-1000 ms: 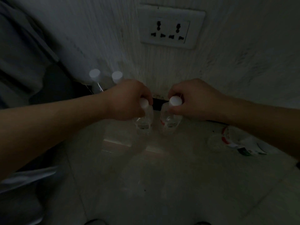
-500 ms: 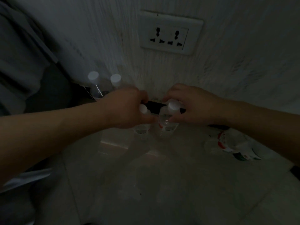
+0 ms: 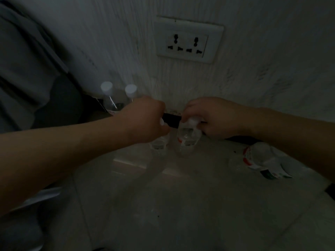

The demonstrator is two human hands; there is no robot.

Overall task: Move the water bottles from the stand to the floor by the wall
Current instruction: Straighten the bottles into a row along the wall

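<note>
As viewed through the head camera in dim light, I report both arms reaching forward and down toward the foot of the wall (image 3: 272, 78). My left hand (image 3: 145, 122) has its fingers curled round the top of the left-hand bottle (image 3: 159, 144); only a sliver of its white cap shows past the knuckles. My right hand (image 3: 212, 118) grips the right-hand bottle (image 3: 187, 136) at the neck, fingers wrapped over the white cap. Both bottles are clear, upright and just beside each other, low over the pale tiled floor (image 3: 181, 205) and close to the wall. I cannot tell whether their bases rest on the tile.

Behind the left hand, the outer bottle (image 3: 108, 98) and the inner bottle (image 3: 130, 91) stand upright side by side against the wall, both with white caps. The left hand covers the lower part of the inner one.

Other items noted: a double socket plate (image 3: 188, 40) is fixed to the wall above the hands. A dark skirting strip (image 3: 172, 120) shows between the two hands. A crumpled clear wrapper (image 3: 261, 160) with red and green print lies on the floor under the right forearm. Grey fabric (image 3: 23, 60) fills the left edge of the view.
</note>
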